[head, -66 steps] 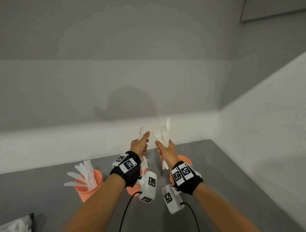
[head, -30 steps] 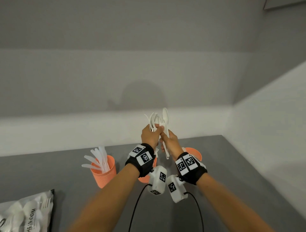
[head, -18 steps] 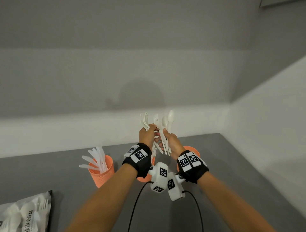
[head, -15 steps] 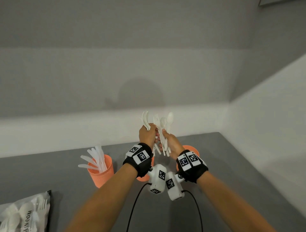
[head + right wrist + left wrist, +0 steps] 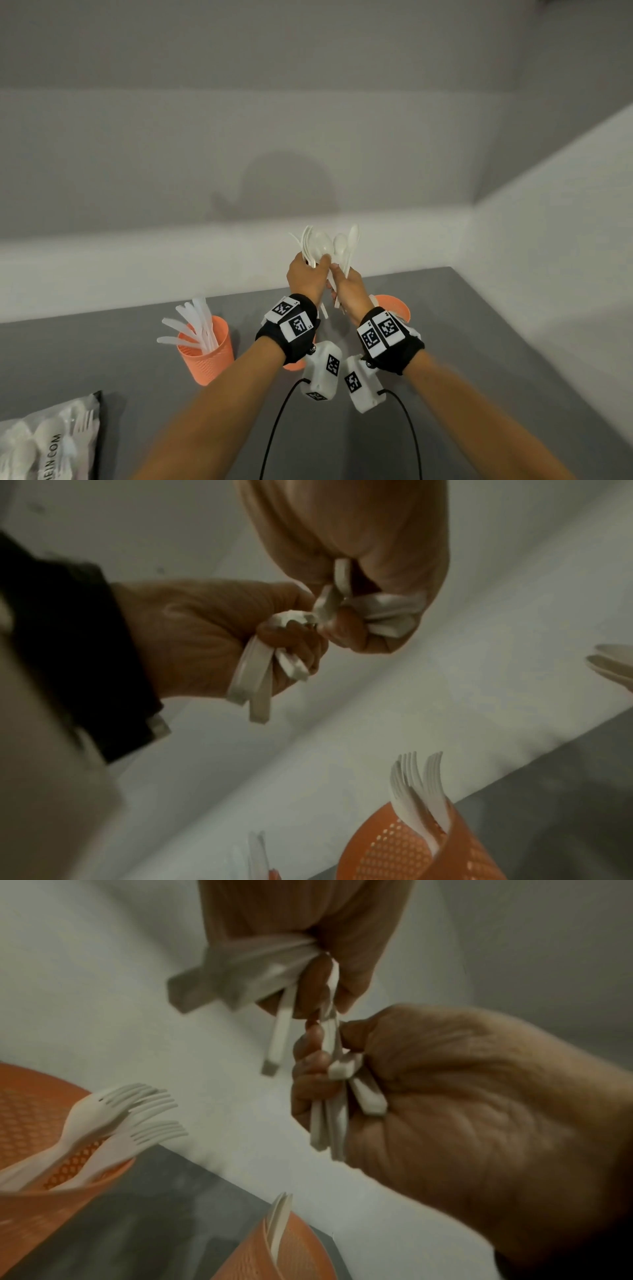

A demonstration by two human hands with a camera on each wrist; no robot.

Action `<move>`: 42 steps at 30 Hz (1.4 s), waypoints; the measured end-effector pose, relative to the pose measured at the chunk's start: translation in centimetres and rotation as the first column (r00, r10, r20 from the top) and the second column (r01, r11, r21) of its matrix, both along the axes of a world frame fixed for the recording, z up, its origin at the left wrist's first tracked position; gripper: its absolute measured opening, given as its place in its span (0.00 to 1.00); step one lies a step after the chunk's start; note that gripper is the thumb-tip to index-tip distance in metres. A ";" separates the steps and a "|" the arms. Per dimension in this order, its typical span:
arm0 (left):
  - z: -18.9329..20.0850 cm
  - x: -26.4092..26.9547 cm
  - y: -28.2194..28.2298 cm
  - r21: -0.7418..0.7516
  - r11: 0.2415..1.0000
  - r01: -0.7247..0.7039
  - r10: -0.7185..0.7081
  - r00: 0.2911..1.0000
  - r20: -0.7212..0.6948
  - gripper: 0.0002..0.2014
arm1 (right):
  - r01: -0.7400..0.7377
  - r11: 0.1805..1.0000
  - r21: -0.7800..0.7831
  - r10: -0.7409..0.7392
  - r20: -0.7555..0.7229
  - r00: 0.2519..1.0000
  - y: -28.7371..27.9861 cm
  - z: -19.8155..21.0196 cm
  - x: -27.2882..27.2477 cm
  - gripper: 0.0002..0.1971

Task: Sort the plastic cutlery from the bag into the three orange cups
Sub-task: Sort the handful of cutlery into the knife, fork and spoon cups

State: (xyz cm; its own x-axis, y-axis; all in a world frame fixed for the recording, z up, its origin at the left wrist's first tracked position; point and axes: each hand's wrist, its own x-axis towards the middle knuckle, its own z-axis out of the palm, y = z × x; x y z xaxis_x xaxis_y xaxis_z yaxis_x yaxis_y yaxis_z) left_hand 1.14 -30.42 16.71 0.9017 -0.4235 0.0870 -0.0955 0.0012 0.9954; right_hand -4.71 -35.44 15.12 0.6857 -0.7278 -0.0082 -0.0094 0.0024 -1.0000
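Both hands are raised together above the table. My left hand (image 5: 306, 277) grips a fanned bunch of white cutlery (image 5: 317, 245) by the handles. My right hand (image 5: 347, 289) grips its own bunch, with spoon bowls (image 5: 346, 241) on top. The fingertips of the two hands touch, and the handles (image 5: 329, 1053) cross between them. Of the three orange cups, the left cup (image 5: 209, 353) holds knives (image 5: 193, 323). The middle cup (image 5: 411, 845) holds forks (image 5: 416, 783) and is mostly hidden behind my left wrist in the head view. The right cup (image 5: 394, 305) stands behind my right wrist.
The clear bag (image 5: 48, 442) with more white cutlery lies at the table's front left. The grey table (image 5: 496, 359) meets white walls at the back and on the right. Black cables (image 5: 274, 428) hang from the wrist cameras over the table.
The hands, apart 2.2 s ago, have come together and stayed raised. In the last half second the two bunches have closed up and a spoon bowl shows between them.
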 end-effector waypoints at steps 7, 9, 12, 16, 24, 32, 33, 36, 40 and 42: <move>0.7 1.0 0.9 -0.137 0.981 -0.139 0.128 0.988 -0.088 0.05 | 0.011 0.998 -0.056 -0.015 -0.072 0.997 -0.7 -0.2 -0.6 0.09; 1.1 1.9 1.4 -0.182 0.975 -0.125 0.086 0.975 -0.206 0.06 | -0.016 0.997 -0.070 0.011 -0.062 0.998 -0.9 -0.5 -1.2 0.10; 1.4 2.0 2.0 -0.163 0.986 0.040 -0.087 0.952 -0.294 0.13 | -0.053 0.989 -0.139 0.045 -0.059 0.997 -0.9 -0.6 -1.6 0.12; 1.3 1.0 2.0 -0.049 0.954 0.295 -0.299 0.940 -0.163 0.16 | -0.209 0.962 -0.173 0.203 -0.051 0.978 -0.7 -0.4 -1.8 0.12; 1.9 0.5 1.2 0.106 0.916 0.386 -0.385 0.922 -0.036 0.10 | -0.449 0.888 -0.103 0.424 -0.200 0.883 -3.0 0.4 -2.8 0.11; 2.1 0.1 -0.3 0.016 0.942 0.334 -0.334 0.942 -0.015 0.12 | -0.051 0.989 -0.137 0.046 -0.039 0.998 -4.5 0.2 -2.4 0.07; 2.2 0.3 -0.2 -0.017 0.957 0.290 -0.290 0.957 -0.019 0.12 | 0.052 0.990 -0.134 -0.051 0.005 0.999 -5.2 0.3 -2.7 0.07; 2.1 2.1 0.3 -0.142 0.989 0.033 -0.047 0.995 -0.092 0.18 | 0.295 0.953 -0.068 -0.289 0.087 0.953 -7.4 0.5 -3.7 0.13; 0.5 5.0 0.9 -0.242 0.935 -0.258 0.197 0.948 -0.249 0.22 | 0.418 0.908 -0.037 -0.415 0.078 0.907 -9.1 -1.0 -4.2 0.18; -0.8 5.6 0.8 -0.208 0.931 -0.301 0.250 0.938 -0.240 0.21 | 0.445 0.895 0.009 -0.444 0.089 0.891 -9.4 -2.3 -4.0 0.18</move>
